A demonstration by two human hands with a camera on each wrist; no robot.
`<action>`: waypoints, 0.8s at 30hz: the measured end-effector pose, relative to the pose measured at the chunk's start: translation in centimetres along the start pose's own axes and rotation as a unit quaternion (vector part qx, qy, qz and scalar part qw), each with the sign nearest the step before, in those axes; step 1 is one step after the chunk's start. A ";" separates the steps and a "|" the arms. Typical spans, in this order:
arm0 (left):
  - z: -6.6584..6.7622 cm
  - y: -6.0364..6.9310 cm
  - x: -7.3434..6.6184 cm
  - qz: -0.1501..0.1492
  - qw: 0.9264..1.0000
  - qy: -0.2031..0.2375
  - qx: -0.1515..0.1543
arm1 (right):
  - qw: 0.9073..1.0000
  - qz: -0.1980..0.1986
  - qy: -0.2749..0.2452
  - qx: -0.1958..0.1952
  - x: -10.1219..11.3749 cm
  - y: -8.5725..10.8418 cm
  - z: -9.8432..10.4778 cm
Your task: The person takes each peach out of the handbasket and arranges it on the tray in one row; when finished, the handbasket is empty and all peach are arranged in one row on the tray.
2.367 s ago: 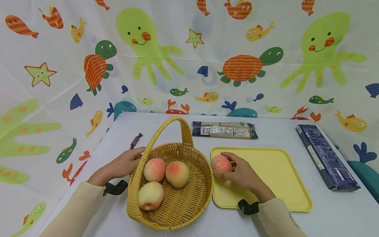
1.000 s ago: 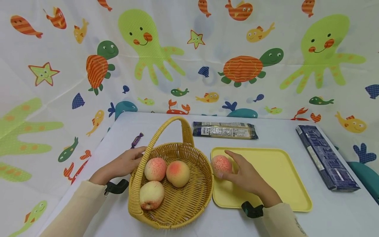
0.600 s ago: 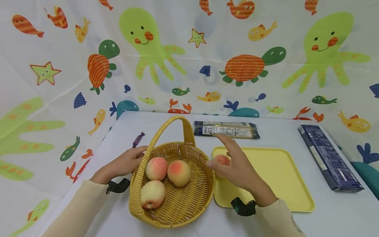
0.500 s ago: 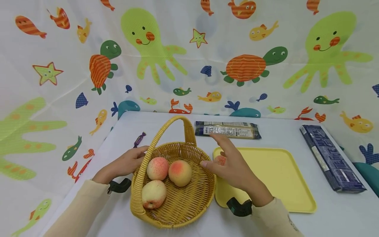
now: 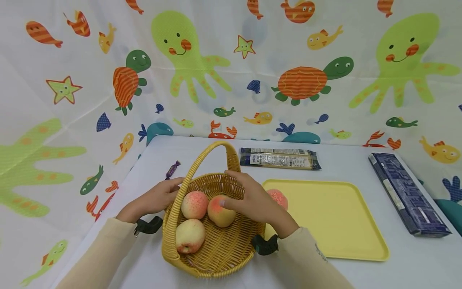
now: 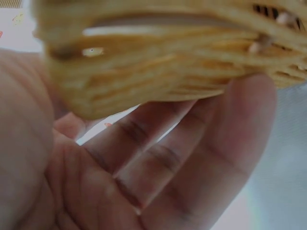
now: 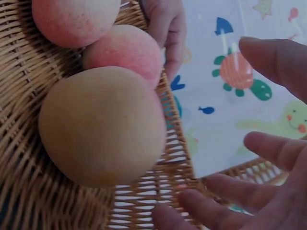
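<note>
Behind your work hangs a white cloth (image 5: 216,48) printed with sea creatures, and in front of it lies the white worktop (image 5: 346,164). Nearer the worktop's left edge than its right stands your wicker basket (image 5: 225,251), its tall handle arching over its left part. Just right of it lies the yellow tray (image 5: 332,220). Farther over, a dark blue box (image 5: 408,194) slants along the worktop's right edge, and a flat pack (image 5: 279,158) with dark ends lies near the rear edge, behind the tray.

Your right hand (image 5: 249,198) is over the basket's right rear part, holding nothing; its fingers are spread, and your wrist view shows them apart from the fruit. Your left hand (image 5: 155,198) touches the outside of the basket on its left; whether it grips or merely steadies the wicker, you cannot tell.

Three fruits sit in the basket: a pale one (image 5: 190,236) toward the front left, a pink one (image 5: 195,204) behind it, and an orange-blushed one (image 5: 218,214) beside that. A speckled pink fruit (image 5: 278,198) is at the tray's left rear corner, partly hidden by your right arm. Smallest is a purple-wrapped sweet (image 5: 173,170) toward the worktop's left edge, beyond your left hand.
</note>
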State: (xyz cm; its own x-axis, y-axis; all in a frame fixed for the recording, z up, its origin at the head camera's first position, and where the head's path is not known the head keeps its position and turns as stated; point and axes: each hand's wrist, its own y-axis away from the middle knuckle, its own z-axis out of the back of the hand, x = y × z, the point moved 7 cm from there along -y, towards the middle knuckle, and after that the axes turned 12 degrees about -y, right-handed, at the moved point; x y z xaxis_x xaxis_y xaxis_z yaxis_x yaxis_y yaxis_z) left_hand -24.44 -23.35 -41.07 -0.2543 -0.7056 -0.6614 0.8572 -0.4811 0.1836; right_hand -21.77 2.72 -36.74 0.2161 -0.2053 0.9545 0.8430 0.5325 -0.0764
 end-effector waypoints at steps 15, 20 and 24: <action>0.0 0.0 0.0 -0.005 1.000 0.006 0.002 | 0.993 -0.093 -0.025 0.063 -2.8 -2.1 -2.9; 0.0 0.0 0.0 -0.004 1.000 -0.004 0.000 | 0.991 -0.114 -0.009 0.075 -3.5 -2.4 -3.4; 0.0 0.0 0.0 -0.004 1.000 -0.008 0.001 | 0.988 -0.129 -0.011 0.080 -3.7 -2.6 -3.7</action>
State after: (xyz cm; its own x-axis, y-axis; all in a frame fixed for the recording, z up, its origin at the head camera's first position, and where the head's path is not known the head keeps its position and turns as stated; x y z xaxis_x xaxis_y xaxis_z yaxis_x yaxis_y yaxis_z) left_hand -24.42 -23.35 -41.02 -0.2678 -0.7096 -0.6518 0.8546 -0.4873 0.1795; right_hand -22.94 -0.90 -41.16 -0.0070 -0.3344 0.9424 0.7799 0.5881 0.2144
